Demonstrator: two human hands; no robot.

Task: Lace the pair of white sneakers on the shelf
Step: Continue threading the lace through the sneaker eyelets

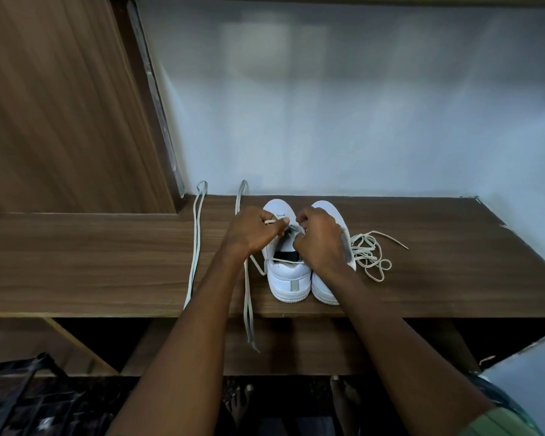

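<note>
Two white sneakers stand side by side on the wooden shelf [107, 262], heels toward me. My left hand [252, 231] pinches a white lace [247, 297] over the eyelets of the left sneaker [288, 275]; that lace runs down past the shelf's front edge. My right hand [320, 240] is curled over the gap between the shoes, fingers at the left sneaker's tongue, and hides much of the right sneaker [324, 291]. What the right fingers hold is hidden.
A second long lace [195, 247] lies stretched across the shelf to the left. A tangled lace [370, 253] sits right of the shoes. A white wall stands behind, a wooden panel [60, 105] at left, and a dark rack [13, 401] below.
</note>
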